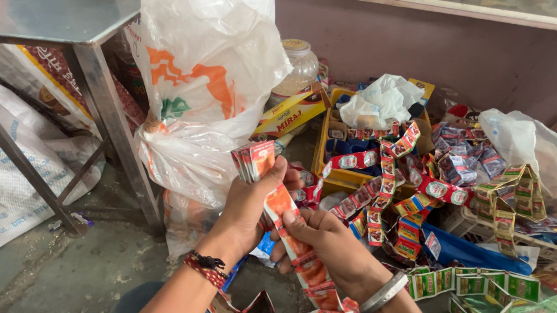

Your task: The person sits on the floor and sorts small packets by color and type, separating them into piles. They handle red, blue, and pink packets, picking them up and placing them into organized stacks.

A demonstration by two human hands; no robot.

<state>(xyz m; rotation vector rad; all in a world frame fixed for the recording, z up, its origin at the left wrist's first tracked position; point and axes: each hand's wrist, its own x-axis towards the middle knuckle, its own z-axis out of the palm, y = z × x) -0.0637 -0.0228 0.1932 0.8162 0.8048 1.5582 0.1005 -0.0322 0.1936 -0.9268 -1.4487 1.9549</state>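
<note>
an orange sachet strip [296, 248] is held near, low in the middle: its folded top pinched by the left hand [249, 205], the run below gripped by the right hand [325, 241]. farther, a white plastic bag [205, 66] hangs left; a yellow crate [338, 176] with red strips [385, 188] lies right.

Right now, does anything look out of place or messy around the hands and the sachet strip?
Yes. The orange sachet strip held by the left hand and right hand trails down and piles loosely on the floor. To the right, red sachet strips spill tangled over the yellow crate, and green strips lie scattered on the ground.
</note>
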